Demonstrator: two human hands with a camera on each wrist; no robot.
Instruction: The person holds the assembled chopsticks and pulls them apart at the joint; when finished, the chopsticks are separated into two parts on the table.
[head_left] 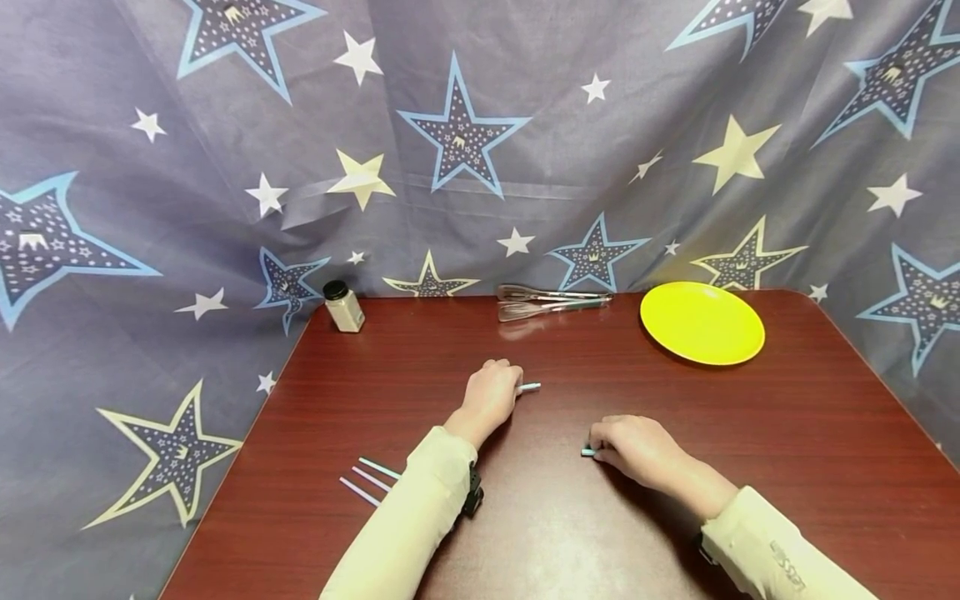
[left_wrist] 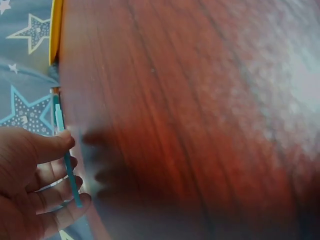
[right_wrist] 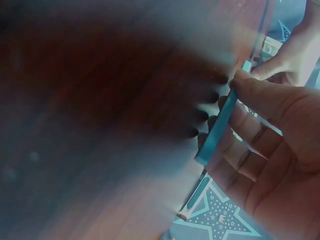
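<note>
My left hand (head_left: 491, 393) pinches a thin light-blue stick (left_wrist: 74, 182) between thumb and fingers, close over the table; one end of it pokes out to the right in the head view. Lower and further right, my right hand (head_left: 636, 447) grips a teal flat-sided stick (right_wrist: 218, 129), with the thumb on one side and fingertips on the other. In the head view most of that stick is hidden behind the fingers. Three thin sticks, a lavender one (head_left: 360, 492) among them, lie side by side on the table, partly covered by my left forearm.
A yellow plate (head_left: 701, 325) lies at the back right of the dark red table (head_left: 555, 533). Two whisks (head_left: 551, 304) lie at the back middle. A black-lidded jar (head_left: 345, 308) stands at the back left corner. Star-patterned cloth (head_left: 465, 233) hangs behind.
</note>
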